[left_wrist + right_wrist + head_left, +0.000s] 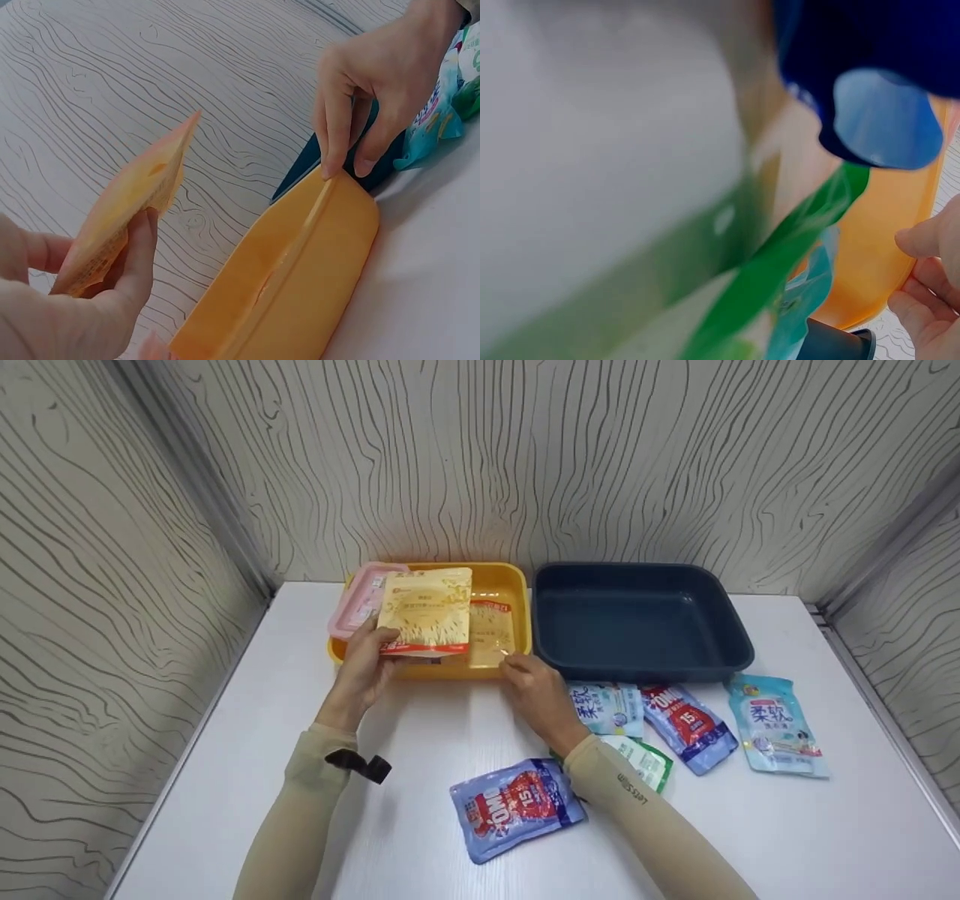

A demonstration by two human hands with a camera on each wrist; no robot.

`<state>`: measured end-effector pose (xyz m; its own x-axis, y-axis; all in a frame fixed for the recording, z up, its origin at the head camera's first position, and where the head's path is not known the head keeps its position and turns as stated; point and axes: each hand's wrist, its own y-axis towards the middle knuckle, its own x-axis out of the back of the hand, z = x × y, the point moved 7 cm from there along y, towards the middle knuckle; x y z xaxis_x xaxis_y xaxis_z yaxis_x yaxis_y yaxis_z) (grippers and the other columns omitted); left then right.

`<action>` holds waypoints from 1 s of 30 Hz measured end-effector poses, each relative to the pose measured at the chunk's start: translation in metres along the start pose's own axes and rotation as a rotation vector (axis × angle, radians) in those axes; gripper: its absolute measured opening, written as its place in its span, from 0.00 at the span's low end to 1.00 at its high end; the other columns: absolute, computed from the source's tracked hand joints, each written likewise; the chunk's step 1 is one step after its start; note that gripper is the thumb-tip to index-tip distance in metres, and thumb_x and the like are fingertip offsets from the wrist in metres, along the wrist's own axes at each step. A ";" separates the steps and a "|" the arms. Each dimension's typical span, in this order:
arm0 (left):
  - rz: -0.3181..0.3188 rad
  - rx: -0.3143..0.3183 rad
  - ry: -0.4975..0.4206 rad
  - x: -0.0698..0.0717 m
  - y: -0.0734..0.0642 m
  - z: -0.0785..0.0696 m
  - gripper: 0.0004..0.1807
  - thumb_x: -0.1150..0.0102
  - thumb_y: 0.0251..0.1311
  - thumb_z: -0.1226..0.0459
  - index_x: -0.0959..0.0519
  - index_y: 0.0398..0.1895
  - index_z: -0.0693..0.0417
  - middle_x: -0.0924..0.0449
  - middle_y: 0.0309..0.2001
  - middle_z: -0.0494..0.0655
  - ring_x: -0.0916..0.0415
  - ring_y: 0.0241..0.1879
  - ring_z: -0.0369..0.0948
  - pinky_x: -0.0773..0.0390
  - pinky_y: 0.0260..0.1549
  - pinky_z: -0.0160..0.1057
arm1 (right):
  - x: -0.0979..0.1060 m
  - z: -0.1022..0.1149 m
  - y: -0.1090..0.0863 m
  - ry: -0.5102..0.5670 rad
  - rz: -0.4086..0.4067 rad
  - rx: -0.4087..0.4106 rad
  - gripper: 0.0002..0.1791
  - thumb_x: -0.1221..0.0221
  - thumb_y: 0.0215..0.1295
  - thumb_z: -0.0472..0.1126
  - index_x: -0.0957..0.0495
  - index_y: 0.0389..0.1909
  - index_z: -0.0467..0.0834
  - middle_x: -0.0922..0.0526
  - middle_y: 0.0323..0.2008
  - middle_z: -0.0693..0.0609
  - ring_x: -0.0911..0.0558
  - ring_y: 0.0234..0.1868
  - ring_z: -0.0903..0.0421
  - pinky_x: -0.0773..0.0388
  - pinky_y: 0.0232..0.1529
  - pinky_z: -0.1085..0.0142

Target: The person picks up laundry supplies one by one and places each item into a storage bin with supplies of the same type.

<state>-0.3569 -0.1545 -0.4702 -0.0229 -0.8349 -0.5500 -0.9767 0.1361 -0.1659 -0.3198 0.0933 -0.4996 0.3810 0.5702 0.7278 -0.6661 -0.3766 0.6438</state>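
Note:
My left hand grips a yellow pouch with a wheat picture and a red bottom band, holding it over the yellow bin. In the left wrist view this pouch appears nearly edge-on between thumb and fingers. My right hand pinches the bin's front rim near its right corner, seen closer in the left wrist view, where the right hand meets the yellow rim. A similar yellow pouch lies inside the bin. A pink item leans over the bin's left end, partly hidden.
A dark blue bin stands to the right. In front lie light-blue pouches, purple-blue OMO pouches and a green-white pouch partly under my right forearm. A patterned wall rises behind. Blurred packaging fills much of the right wrist view.

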 end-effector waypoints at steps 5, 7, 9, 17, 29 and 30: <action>-0.005 0.049 -0.050 0.004 0.013 0.009 0.36 0.60 0.81 0.71 0.54 0.88 0.49 0.37 0.79 0.59 0.30 0.74 0.55 0.23 0.70 0.55 | 0.000 -0.002 0.001 0.007 0.017 -0.017 0.12 0.28 0.64 0.27 0.10 0.47 0.38 0.11 0.47 0.43 0.10 0.53 0.47 0.11 0.55 0.62; -0.013 0.069 -0.059 0.005 0.018 0.013 0.36 0.60 0.81 0.71 0.53 0.88 0.49 0.36 0.78 0.59 0.30 0.74 0.55 0.22 0.69 0.54 | -0.001 -0.003 0.000 0.017 0.035 -0.032 0.12 0.29 0.65 0.28 0.10 0.49 0.38 0.11 0.49 0.42 0.11 0.55 0.46 0.12 0.56 0.61; -0.029 0.089 -0.060 0.007 0.023 0.016 0.35 0.60 0.82 0.70 0.51 0.87 0.49 0.34 0.77 0.58 0.28 0.74 0.55 0.20 0.67 0.53 | -0.001 -0.003 0.000 0.023 0.048 -0.043 0.13 0.29 0.66 0.28 0.10 0.50 0.38 0.11 0.50 0.42 0.11 0.56 0.46 0.12 0.57 0.60; -0.097 0.125 -0.001 0.013 0.041 0.023 0.34 0.57 0.83 0.69 0.47 0.87 0.47 0.28 0.74 0.57 0.24 0.71 0.53 0.18 0.66 0.51 | 0.000 -0.002 -0.001 0.051 0.056 -0.054 0.11 0.34 0.71 0.27 0.10 0.50 0.38 0.11 0.51 0.42 0.12 0.57 0.46 0.13 0.58 0.62; -0.154 0.186 0.161 0.018 0.057 0.032 0.31 0.57 0.82 0.69 0.42 0.85 0.50 0.26 0.72 0.56 0.21 0.67 0.51 0.15 0.62 0.48 | -0.002 -0.004 -0.001 0.017 0.080 -0.076 0.11 0.36 0.72 0.28 0.10 0.51 0.39 0.11 0.51 0.44 0.12 0.58 0.46 0.14 0.60 0.58; -0.158 0.187 0.161 0.018 0.057 0.033 0.31 0.57 0.82 0.70 0.42 0.85 0.51 0.26 0.72 0.57 0.21 0.66 0.51 0.15 0.62 0.49 | -0.002 -0.004 -0.001 0.021 0.084 -0.081 0.12 0.36 0.73 0.28 0.10 0.52 0.39 0.11 0.52 0.43 0.12 0.59 0.46 0.14 0.60 0.59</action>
<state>-0.4060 -0.1441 -0.5163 0.0778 -0.9255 -0.3708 -0.9149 0.0815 -0.3953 -0.3222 0.0953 -0.5024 0.3083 0.5548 0.7728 -0.7451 -0.3642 0.5587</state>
